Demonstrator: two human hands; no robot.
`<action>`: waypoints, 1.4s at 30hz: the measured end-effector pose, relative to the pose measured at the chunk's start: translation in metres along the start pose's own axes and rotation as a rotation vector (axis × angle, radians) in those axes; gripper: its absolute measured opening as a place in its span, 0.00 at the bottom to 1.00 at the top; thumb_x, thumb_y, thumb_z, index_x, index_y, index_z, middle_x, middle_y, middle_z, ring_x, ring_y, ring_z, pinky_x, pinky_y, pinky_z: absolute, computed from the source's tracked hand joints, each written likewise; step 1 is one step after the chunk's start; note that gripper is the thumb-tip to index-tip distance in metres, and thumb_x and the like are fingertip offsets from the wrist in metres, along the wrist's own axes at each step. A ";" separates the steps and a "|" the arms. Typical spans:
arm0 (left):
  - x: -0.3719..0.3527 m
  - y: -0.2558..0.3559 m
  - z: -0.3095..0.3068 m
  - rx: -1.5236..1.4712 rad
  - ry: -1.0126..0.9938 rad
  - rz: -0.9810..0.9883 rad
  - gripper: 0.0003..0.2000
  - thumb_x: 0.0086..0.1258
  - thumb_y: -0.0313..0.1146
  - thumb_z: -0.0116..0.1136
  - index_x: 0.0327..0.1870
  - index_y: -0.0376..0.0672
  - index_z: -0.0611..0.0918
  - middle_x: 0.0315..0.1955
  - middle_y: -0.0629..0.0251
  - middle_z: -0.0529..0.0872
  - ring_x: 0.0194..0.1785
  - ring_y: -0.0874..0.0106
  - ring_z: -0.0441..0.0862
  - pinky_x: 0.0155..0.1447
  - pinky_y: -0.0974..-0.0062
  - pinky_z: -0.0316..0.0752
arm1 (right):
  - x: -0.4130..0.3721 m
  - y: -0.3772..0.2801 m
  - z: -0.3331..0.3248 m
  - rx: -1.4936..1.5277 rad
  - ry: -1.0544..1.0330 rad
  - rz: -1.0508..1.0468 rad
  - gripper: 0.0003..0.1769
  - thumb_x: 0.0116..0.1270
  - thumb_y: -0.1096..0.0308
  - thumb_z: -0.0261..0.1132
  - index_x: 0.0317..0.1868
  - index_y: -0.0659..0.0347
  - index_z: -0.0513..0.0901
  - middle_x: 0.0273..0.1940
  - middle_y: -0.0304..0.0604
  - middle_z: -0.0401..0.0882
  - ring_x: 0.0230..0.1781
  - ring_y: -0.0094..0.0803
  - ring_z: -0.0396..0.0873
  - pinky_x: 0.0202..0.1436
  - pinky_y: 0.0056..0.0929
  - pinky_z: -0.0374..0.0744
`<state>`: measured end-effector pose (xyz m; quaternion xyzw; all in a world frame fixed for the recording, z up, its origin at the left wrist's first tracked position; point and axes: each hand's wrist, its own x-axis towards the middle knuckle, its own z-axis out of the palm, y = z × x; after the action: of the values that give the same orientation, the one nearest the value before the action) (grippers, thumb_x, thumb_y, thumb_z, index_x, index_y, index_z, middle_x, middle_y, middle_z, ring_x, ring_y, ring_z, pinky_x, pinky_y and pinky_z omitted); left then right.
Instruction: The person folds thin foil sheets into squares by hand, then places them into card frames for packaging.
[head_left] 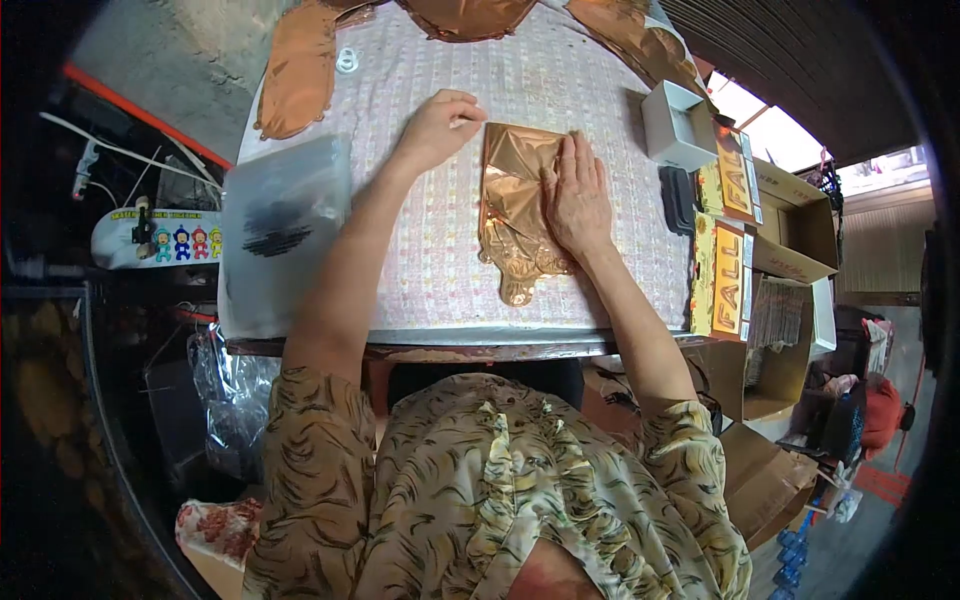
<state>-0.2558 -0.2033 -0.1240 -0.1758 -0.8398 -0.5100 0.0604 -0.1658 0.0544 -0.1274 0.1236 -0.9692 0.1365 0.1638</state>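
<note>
In the head view, a folded copper-coloured foil balloon (pixel 515 190) lies on the cloth-covered table, its surface creased and a rounded tab pointing towards me. My right hand (pixel 578 195) rests flat along its right side, fingers stretched out and close together. Beside its top left corner is my left hand (pixel 440 130), with fingers curled and thumb and fingertips drawn together. Whatever the left fingertips may hold is too small to make out.
More copper foil balloons (pixel 297 75) lie along the far edge. Clear plastic sleeves (pixel 285 230) are stacked at left, near a white ring (pixel 347 60). On the right are a white box (pixel 680 125), a black item (pixel 677 200), FALL packages (pixel 727 280) and cardboard boxes (pixel 795 215).
</note>
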 end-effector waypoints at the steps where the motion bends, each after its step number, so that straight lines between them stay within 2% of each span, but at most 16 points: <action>1: -0.001 0.002 0.001 0.090 -0.022 0.023 0.10 0.70 0.34 0.69 0.49 0.44 0.90 0.60 0.61 0.82 0.64 0.67 0.81 0.68 0.68 0.77 | 0.000 0.000 0.000 -0.016 -0.009 -0.002 0.35 0.85 0.53 0.49 0.80 0.71 0.59 0.81 0.61 0.56 0.83 0.52 0.57 0.85 0.48 0.55; 2: -0.002 0.004 0.001 0.180 -0.043 0.046 0.10 0.70 0.34 0.69 0.49 0.44 0.90 0.61 0.62 0.81 0.65 0.67 0.80 0.69 0.68 0.76 | 0.000 -0.001 -0.001 -0.031 -0.018 -0.006 0.35 0.85 0.53 0.49 0.80 0.71 0.59 0.81 0.61 0.56 0.83 0.52 0.56 0.85 0.48 0.55; 6: 0.001 0.009 0.005 0.179 -0.050 -0.023 0.09 0.69 0.34 0.69 0.48 0.45 0.91 0.63 0.62 0.80 0.66 0.66 0.79 0.69 0.68 0.75 | 0.000 -0.001 -0.001 -0.027 -0.007 -0.017 0.35 0.85 0.53 0.49 0.79 0.72 0.59 0.81 0.61 0.57 0.82 0.51 0.57 0.85 0.47 0.55; 14: 0.001 0.014 0.015 0.230 0.077 -0.078 0.06 0.68 0.32 0.69 0.41 0.42 0.91 0.57 0.63 0.86 0.57 0.66 0.86 0.64 0.70 0.79 | 0.001 -0.001 -0.001 -0.026 -0.018 -0.009 0.36 0.85 0.52 0.49 0.80 0.71 0.59 0.81 0.61 0.56 0.83 0.51 0.56 0.85 0.47 0.55; 18: 0.000 0.016 0.010 0.228 0.064 -0.036 0.07 0.71 0.30 0.65 0.45 0.42 0.91 0.58 0.63 0.87 0.57 0.66 0.87 0.61 0.72 0.81 | 0.001 0.000 0.000 -0.032 -0.013 -0.008 0.36 0.85 0.51 0.49 0.80 0.71 0.59 0.81 0.61 0.56 0.82 0.51 0.57 0.85 0.47 0.55; 20: -0.004 0.020 0.011 0.126 0.076 0.064 0.14 0.81 0.38 0.56 0.60 0.47 0.87 0.67 0.61 0.82 0.69 0.65 0.80 0.72 0.63 0.73 | 0.001 0.001 0.002 -0.029 0.004 -0.018 0.36 0.85 0.51 0.49 0.80 0.70 0.59 0.81 0.61 0.57 0.82 0.51 0.57 0.84 0.47 0.56; 21: -0.008 0.032 0.014 0.125 0.071 0.065 0.14 0.81 0.38 0.56 0.60 0.47 0.87 0.67 0.61 0.82 0.69 0.65 0.80 0.72 0.63 0.73 | 0.002 0.000 0.001 -0.029 0.004 -0.012 0.36 0.85 0.51 0.49 0.80 0.70 0.59 0.81 0.61 0.57 0.82 0.51 0.57 0.84 0.47 0.56; 23: -0.021 0.048 0.024 0.510 -0.080 0.315 0.23 0.88 0.48 0.40 0.77 0.54 0.74 0.78 0.66 0.70 0.82 0.66 0.63 0.84 0.51 0.51 | 0.000 0.000 0.001 -0.039 -0.004 -0.012 0.36 0.84 0.52 0.50 0.80 0.71 0.60 0.81 0.61 0.57 0.82 0.51 0.57 0.84 0.48 0.56; 24: -0.025 0.049 0.027 0.506 -0.084 0.311 0.23 0.88 0.48 0.40 0.77 0.54 0.74 0.78 0.66 0.70 0.82 0.66 0.63 0.84 0.51 0.51 | 0.000 0.001 0.002 -0.040 -0.011 -0.009 0.36 0.84 0.52 0.50 0.80 0.71 0.60 0.81 0.61 0.57 0.82 0.51 0.57 0.84 0.48 0.56; 26: -0.030 0.052 0.030 0.659 -0.283 0.282 0.29 0.88 0.55 0.30 0.84 0.59 0.60 0.84 0.74 0.58 0.87 0.69 0.48 0.86 0.45 0.30 | 0.000 0.002 0.003 -0.048 0.001 -0.025 0.35 0.84 0.53 0.50 0.80 0.70 0.60 0.81 0.60 0.57 0.82 0.51 0.57 0.84 0.49 0.56; 33: -0.034 0.039 0.034 0.765 -0.358 0.318 0.29 0.87 0.56 0.29 0.85 0.61 0.58 0.85 0.75 0.57 0.87 0.68 0.48 0.86 0.46 0.30 | 0.000 0.000 0.002 -0.016 -0.011 -0.006 0.36 0.84 0.52 0.50 0.81 0.69 0.58 0.82 0.58 0.56 0.83 0.50 0.55 0.84 0.50 0.55; 36: -0.034 0.041 0.033 0.778 -0.367 0.324 0.30 0.86 0.58 0.34 0.85 0.61 0.59 0.85 0.74 0.56 0.87 0.67 0.49 0.86 0.44 0.31 | -0.002 -0.002 -0.001 -0.099 -0.029 0.004 0.37 0.84 0.50 0.48 0.82 0.66 0.58 0.83 0.55 0.56 0.84 0.49 0.54 0.84 0.55 0.53; 38: -0.034 0.041 0.032 0.788 -0.362 0.347 0.33 0.83 0.60 0.42 0.84 0.60 0.61 0.85 0.71 0.56 0.87 0.65 0.51 0.86 0.43 0.34 | -0.005 -0.001 -0.007 -0.144 -0.065 -0.030 0.37 0.84 0.47 0.47 0.82 0.62 0.58 0.83 0.51 0.56 0.84 0.49 0.53 0.84 0.60 0.51; 39: -0.035 0.041 0.032 0.782 -0.371 0.366 0.33 0.83 0.60 0.42 0.84 0.60 0.61 0.85 0.71 0.56 0.87 0.65 0.51 0.86 0.43 0.34 | -0.009 0.003 -0.005 -0.128 -0.053 -0.038 0.37 0.84 0.46 0.47 0.83 0.59 0.58 0.84 0.48 0.55 0.85 0.49 0.53 0.83 0.62 0.50; 41: -0.035 0.043 0.031 0.778 -0.314 0.410 0.35 0.79 0.63 0.48 0.83 0.57 0.64 0.83 0.69 0.60 0.85 0.64 0.56 0.85 0.38 0.40 | -0.018 0.010 -0.014 -0.154 -0.082 -0.038 0.37 0.84 0.46 0.47 0.83 0.59 0.57 0.84 0.47 0.55 0.85 0.49 0.53 0.83 0.62 0.50; 42: -0.035 0.046 0.031 0.772 -0.321 0.428 0.35 0.79 0.63 0.48 0.83 0.57 0.64 0.83 0.69 0.60 0.85 0.64 0.56 0.85 0.38 0.40 | -0.025 0.010 -0.021 -0.167 -0.121 -0.057 0.37 0.84 0.45 0.47 0.83 0.59 0.57 0.84 0.46 0.54 0.85 0.48 0.52 0.84 0.62 0.50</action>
<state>-0.2048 -0.1654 -0.1100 -0.3864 -0.9117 -0.1026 0.0947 -0.1396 0.0753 -0.1198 0.1449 -0.9814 0.0429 0.1182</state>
